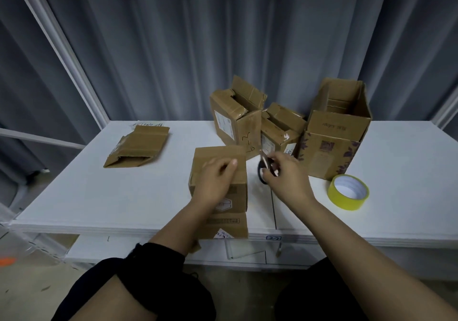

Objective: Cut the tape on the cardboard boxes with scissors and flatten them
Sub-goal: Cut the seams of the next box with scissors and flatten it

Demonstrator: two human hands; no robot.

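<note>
1. Near box [216, 156]: closed, standing at the near edge of the table [99, 196], a white label on its front face.
2. Left hand [214, 180]: palm down on top of the near box, fingers loosely bent and close together, thumb toward the box's right edge. No pinch seen.
3. Right hand [288, 178]: just right of the near box, above the table, fingers pinching the scissors [265, 168]. Black handle is low, blades point up and away. Blade opening cannot be told.
4. Tape roll [348, 191]: yellow, flat on the table, well right of the near box.
5. Flat box [138, 147]: left of and behind the near box.
6. Open boxes [337, 127]: three, behind and right of the near box, flaps up.
7. Curtain [173, 48]: grey, farthest back.
</note>
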